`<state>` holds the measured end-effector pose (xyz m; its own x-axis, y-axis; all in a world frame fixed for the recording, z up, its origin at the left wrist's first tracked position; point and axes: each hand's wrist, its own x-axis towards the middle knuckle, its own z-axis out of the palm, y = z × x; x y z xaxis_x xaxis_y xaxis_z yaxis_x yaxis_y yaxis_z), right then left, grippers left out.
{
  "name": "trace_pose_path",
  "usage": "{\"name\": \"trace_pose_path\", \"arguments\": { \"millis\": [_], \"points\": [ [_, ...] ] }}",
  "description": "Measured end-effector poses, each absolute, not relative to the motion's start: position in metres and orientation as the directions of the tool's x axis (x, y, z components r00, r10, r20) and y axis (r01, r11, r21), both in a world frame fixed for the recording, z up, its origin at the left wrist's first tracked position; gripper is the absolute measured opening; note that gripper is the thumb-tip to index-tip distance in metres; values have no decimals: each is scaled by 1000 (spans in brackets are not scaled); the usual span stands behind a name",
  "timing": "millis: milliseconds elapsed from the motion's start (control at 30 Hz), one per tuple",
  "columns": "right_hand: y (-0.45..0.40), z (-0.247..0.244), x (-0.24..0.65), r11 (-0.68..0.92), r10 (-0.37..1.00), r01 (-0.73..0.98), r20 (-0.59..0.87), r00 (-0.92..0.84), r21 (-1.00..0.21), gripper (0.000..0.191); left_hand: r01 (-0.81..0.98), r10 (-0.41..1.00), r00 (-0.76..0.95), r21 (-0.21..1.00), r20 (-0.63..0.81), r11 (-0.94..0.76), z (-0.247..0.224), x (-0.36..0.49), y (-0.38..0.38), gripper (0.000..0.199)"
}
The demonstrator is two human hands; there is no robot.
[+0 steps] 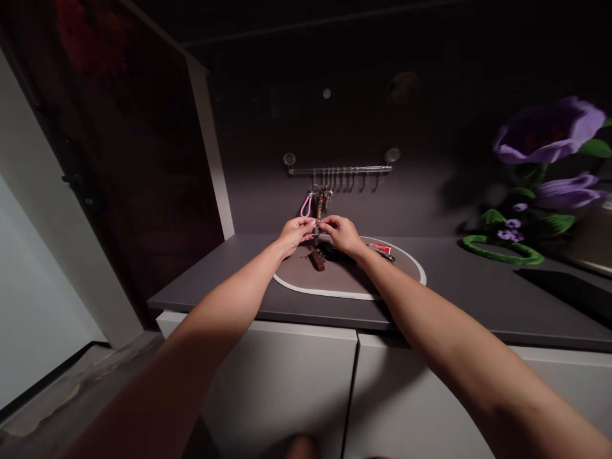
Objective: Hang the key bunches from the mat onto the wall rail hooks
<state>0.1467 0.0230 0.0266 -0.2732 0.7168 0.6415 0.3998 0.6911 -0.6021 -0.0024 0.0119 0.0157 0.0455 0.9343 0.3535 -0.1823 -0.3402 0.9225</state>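
Head view: looking down from above at a dark tabletop point(459, 290), two bare forearms reaching in from the bottom of the frame.
Left grip point(297, 233): fingers closed in a pinch on a small metal piece point(316, 234); too small to tell exactly what it is.
Right grip point(337, 233): also closed, its fingertips meeting the left hand's on the same piece.
Small metal piece: held up between the two hands, just left of the frame's center, above the back edge of an oval mat point(299, 275).
Mat: brown with a white rim, lying on the tabletop under the hands.
On the mat: a brown fob point(318, 260) just below the hands, a red packet point(380, 248) toward the right.
Above the hands: a pink loop strap point(306, 205) and a bunch of keys point(323, 203) hanging from a hook rail point(339, 170) on the wall.
Right of frame: large purple artificial flowers point(549, 131) with a green ring point(502, 254) at their base.
Lower frame: white cabinet doors point(282, 389) under the tabletop.
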Motion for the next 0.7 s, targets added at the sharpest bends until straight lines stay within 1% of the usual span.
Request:
{"name": "trace_pose_path", "arguments": {
  "millis": [167,267,367,500,600,700],
  "points": [
    [25,26,151,697,709,385,659,-251,-605,18,-122,929,38,925,368,-361,12,2,13,22],
    [28,27,154,678,727,348,660,-190,-647,17,-40,918,41,919,394,-392,10,6,13,20],
    [29,28,155,634,769,254,629,-111,-730,16,66,910,12,908,413,-413,8,9,13,22],
    [29,34,153,535,844,74,536,-5,-842,15,220,895,-8,874,446,-434,3,10,16,26],
    [30,45,152,492,869,-1,491,60,-871,12,323,866,15,817,500,-477,-1,10,19,29],
    [36,62,150,498,864,-17,494,103,-867,9,370,847,27,782,531,-501,-3,9,22,29]
  ]
}}
